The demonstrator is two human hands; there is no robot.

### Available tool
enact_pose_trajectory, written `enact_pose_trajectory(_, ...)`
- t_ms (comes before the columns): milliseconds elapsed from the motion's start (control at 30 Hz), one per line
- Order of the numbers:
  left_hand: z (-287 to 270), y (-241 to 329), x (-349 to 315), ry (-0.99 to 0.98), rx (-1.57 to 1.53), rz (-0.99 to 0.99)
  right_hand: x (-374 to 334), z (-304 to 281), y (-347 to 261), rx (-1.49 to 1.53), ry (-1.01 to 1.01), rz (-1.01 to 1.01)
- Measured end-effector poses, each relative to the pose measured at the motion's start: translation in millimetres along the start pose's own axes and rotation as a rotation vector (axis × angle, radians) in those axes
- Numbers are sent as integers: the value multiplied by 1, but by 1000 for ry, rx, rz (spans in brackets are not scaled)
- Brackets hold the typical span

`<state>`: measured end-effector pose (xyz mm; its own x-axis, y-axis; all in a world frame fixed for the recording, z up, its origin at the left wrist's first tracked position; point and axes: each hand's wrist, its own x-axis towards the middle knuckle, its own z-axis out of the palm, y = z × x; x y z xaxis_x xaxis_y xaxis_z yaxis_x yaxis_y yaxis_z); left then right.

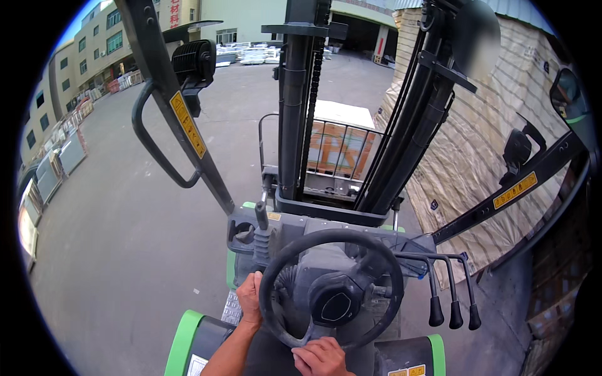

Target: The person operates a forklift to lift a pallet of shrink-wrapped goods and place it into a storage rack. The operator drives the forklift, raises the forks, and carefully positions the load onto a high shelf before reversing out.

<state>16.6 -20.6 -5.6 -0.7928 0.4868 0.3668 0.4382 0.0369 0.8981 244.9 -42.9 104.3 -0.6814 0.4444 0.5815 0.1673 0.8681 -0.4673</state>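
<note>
A black steering wheel (396, 282) stands in front of me on the console of a forklift. My left hand (249, 298) is closed at the left side of its rim. At the bottom of the rim, my right hand (320, 357) rests with curled fingers over it. A lever with a ribbed boot (261, 241) rises just ahead of my left hand. To the right of the wheel hang three black-knobbed control levers (456, 313), with neither hand on them. Beyond the mast (295, 113), a crate with orange-brown sides and a white top (343, 114) sits at the front.
A tall stack under a tan wrinkled cover (483, 131) stands close on the right. Stone slabs (53, 169) line the left side of the grey yard (125, 219). More pale slabs (254, 55) lie near a building at the back, by a dark doorway (357, 31).
</note>
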Motion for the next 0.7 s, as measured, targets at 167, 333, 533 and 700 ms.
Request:
enact_pose_trajectory(167, -6, -7, -1, 4, 54, 67, 2, -68, 69, -250, 311, 152)
enact_pose_trajectory(333, -13, -13, 13, -43, 29, 165, 135, -55, 92, -282, 628, 226)
enact_pose_trajectory(533, -31, -25, 38, -104, -51, 107, 215, 80, 9, -105, 453, 48)
enact_pose_trajectory(700, -46, -58, 71, -234, 59, -16, 126, 135, -46, -43, 281, 71)
